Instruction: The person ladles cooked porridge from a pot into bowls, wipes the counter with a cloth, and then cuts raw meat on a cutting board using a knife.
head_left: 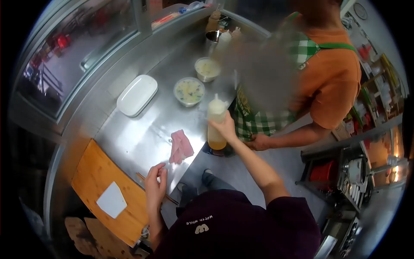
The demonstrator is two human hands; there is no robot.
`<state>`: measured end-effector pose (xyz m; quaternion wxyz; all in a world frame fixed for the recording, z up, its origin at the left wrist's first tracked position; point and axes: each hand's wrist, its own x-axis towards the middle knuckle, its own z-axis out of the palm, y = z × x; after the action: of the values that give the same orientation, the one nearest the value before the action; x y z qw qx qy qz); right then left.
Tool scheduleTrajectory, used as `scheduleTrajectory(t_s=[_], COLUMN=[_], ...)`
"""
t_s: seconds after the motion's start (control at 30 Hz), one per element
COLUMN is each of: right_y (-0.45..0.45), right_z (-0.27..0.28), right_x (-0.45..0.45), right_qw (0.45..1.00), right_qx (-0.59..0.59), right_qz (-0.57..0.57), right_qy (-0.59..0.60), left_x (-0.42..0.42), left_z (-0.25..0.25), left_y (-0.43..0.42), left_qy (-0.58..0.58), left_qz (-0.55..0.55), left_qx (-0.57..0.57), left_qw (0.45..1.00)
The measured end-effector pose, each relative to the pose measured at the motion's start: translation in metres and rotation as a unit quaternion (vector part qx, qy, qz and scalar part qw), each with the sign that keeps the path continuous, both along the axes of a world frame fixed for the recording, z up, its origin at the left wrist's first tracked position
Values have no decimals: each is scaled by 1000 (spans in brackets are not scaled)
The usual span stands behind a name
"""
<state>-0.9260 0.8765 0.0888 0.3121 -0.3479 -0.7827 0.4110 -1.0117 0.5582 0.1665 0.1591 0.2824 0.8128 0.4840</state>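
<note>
Yellow liquid shows in the lower part of a squeeze bottle (pixel 216 113), gripped round its middle by the right hand (pixel 224 127) near the table (pixel 138 134) edge; tilt hard to judge. Left hand (pixel 155 183): half open, fingers loosely curled, nothing seen in it. Pink cloth (pixel 181 146) lies between the hands; near bowl (pixel 189 91) and far bowl (pixel 207 69) stand beyond the right hand. Step, judged: handling the bottle. Next move probably calls for a steady grip, clear of the co-worker (pixel 336 82) beside that hand.
</note>
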Motion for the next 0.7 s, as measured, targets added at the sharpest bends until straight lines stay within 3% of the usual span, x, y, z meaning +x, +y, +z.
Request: scheduleTrajectory(t_s=[0.07, 0.23, 0.4, 0.47, 0.53, 0.63, 0.7], right_y=[-26, -92, -145, -160, -161, -165, -158], right_z=[11, 47, 13, -20, -50, -15, -82], right_x=[-9, -96, -189, -216, -232, -204, -186], right_qw=[997, 963, 947, 945, 952, 942, 961], right_qx=[-10, -26, -6, -13, -46, -35, 90], right_qz=[70, 217, 243, 248, 286, 288, 219], right_qy=[9, 155, 211, 212, 99, 165, 146], left_x=[13, 50, 109, 144, 192, 272, 328], left_z=[-3, 0, 15, 23, 16, 19, 3], left_y=[2, 1, -28, -43, -68, -75, -73], left_qy=[4, 32, 83, 93, 93, -8, -40], left_qz=[9, 60, 218, 303, 394, 543, 608], left_qx=[11, -15, -35, -85, -140, -167, -190], left_qw=[1000, 998, 972, 945, 904, 823, 770])
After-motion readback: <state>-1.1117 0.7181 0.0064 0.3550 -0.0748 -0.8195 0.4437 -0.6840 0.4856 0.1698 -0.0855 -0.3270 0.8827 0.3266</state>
